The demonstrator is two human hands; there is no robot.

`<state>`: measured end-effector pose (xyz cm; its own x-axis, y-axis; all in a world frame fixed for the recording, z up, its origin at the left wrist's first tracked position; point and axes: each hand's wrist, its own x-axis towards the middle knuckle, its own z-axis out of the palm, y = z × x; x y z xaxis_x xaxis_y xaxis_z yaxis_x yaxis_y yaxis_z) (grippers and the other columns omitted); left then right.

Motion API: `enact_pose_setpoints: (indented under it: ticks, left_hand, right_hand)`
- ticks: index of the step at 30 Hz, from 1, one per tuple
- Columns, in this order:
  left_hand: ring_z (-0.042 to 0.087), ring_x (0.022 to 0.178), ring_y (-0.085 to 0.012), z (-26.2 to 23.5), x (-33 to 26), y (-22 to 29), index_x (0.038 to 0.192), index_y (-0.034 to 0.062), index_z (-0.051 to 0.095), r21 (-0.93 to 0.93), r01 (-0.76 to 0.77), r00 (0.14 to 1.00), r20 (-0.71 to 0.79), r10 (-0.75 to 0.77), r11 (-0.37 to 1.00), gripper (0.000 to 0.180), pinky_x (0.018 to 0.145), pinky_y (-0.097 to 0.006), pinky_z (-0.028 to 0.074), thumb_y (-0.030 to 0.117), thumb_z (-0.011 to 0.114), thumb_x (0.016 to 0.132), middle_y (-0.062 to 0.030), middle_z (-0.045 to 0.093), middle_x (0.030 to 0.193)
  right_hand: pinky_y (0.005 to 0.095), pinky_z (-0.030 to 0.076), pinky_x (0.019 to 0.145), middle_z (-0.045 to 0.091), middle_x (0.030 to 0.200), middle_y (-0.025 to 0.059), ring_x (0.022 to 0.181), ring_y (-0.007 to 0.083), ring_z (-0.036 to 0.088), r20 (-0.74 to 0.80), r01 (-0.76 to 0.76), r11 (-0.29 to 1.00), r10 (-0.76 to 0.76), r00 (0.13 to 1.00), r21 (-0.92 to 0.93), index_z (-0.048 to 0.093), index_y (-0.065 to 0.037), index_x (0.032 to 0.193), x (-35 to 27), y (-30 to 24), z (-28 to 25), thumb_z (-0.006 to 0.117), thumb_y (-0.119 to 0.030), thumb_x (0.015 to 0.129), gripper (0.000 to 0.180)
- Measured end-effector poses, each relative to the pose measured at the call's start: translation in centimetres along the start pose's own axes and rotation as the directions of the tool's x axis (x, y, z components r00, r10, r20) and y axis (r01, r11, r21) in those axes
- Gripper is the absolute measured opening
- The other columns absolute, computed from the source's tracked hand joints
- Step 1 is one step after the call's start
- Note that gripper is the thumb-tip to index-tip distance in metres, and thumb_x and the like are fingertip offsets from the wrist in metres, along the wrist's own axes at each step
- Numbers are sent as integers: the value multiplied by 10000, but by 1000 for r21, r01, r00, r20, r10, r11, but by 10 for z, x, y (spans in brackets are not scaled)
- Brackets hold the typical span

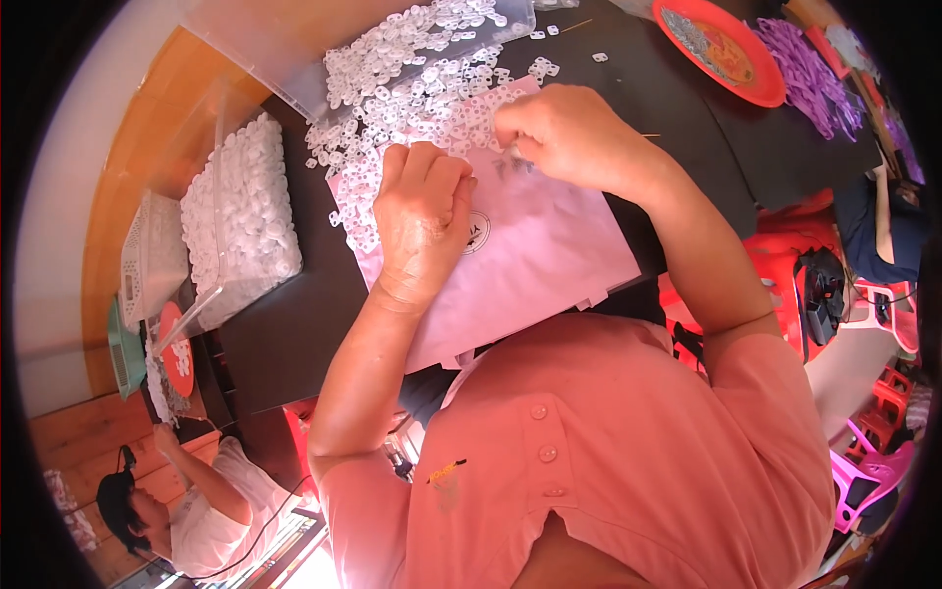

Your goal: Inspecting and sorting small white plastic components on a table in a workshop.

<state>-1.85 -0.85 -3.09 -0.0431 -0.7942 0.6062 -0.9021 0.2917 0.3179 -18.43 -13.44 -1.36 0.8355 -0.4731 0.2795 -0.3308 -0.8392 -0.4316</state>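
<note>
My left hand (422, 216) is over the left part of a pink bag (549, 231) lying flat on the dark table. Its fingers are curled into a pinch, and whatever they hold is hidden. Farther right, my right hand (574, 137) also has thumb and forefinger pressed together; what lies between them is too small to name. Just below those fingertips, a few small grey bits (512, 167) rest on the bag. Many small white plastic pieces with holes (402, 128) are heaped beyond both hands, spilling onto the bag's far edge.
A clear bin (280, 44) tips toward the heap. To the left stands a clear box of white pieces (245, 206). At far right are a red plate with grey bits (726, 54) and purple strips (810, 79). Another person (196, 510) works at lower left.
</note>
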Motion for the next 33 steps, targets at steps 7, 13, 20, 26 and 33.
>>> enact_pose_setpoints:
  ticks: [7, 13, 20, 26, 33]
  left_hand:
    - [538, 737, -287, 11, 9, 4, 771, 59, 572, 59, -97, 985, 150, 87, 994, 134, 630, -397, 448, -2, 658, 689, -89, 536, 761]
    - [537, 709, -284, 20, 24, -7, 752, 47, 559, 165, -249, 955, 207, 214, 954, 95, 609, -394, 450, 21, 634, 699, -97, 527, 742]
    - [528, 707, -287, 26, 29, -11, 726, 38, 530, 146, -365, 911, 260, 320, 920, 116, 605, -393, 459, 11, 619, 657, -115, 520, 753]
    - [523, 713, -289, 27, 30, -12, 720, 37, 515, 133, -355, 914, 256, 314, 926, 136, 604, -396, 467, -4, 615, 637, -116, 517, 760]
    - [525, 705, -287, 27, 31, -12, 723, 35, 520, 144, -374, 909, 251, 332, 916, 128, 605, -389, 469, -1, 622, 653, -113, 514, 752]
  right_hand:
    - [418, 487, 626, 645, 667, 101, 660, 308, 634, -292, -29, 963, 110, 950, 266, 661, -78, 798, 3, -5, -3, 562, -107, 775, 106]
    - [308, 428, 532, 584, 631, 91, 541, 205, 552, -390, 74, 926, 83, 917, 371, 619, -35, 824, -1, -10, -8, 612, -59, 797, 37]
    - [426, 501, 625, 659, 721, 102, 693, 308, 646, -398, 60, 929, 99, 912, 366, 672, -95, 818, -3, -15, -14, 574, -119, 780, 107]
    - [321, 461, 545, 627, 656, 98, 566, 226, 611, -449, 102, 928, 75, 890, 358, 631, -39, 798, -3, -14, -11, 612, -60, 811, 31]
    - [433, 502, 620, 659, 712, 119, 689, 325, 648, -381, 35, 927, 118, 917, 373, 672, -86, 809, -2, -13, -13, 565, -100, 777, 113]
